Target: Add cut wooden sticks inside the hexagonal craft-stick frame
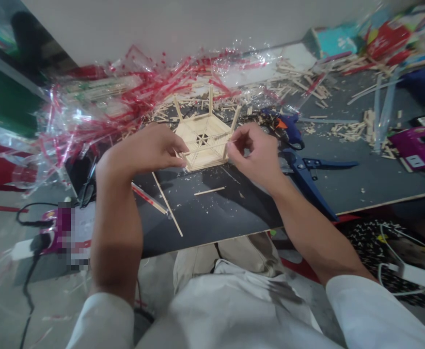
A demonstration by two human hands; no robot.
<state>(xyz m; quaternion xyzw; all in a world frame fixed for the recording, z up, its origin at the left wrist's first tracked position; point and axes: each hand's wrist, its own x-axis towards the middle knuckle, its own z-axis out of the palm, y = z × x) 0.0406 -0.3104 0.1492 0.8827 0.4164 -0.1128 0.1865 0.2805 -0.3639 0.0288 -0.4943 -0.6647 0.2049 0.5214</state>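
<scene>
A small model of thin wooden sticks [205,140], a flat slatted base with three posts rising from it, sits on the dark board [234,208]. My left hand [150,148] is closed at the model's left front corner, pinching one end of a thin stick [207,148]. My right hand [254,152] is closed at the right front corner, pinching the other end of that stick, which lies across the model's front edge.
Loose sticks [209,191] lie on the board in front of the model. Blue cutters [306,169] and a blue glue gun [287,127] lie to the right. Crumpled red-and-clear wrappers [118,106] pile at the left, stick offcuts [299,82] behind.
</scene>
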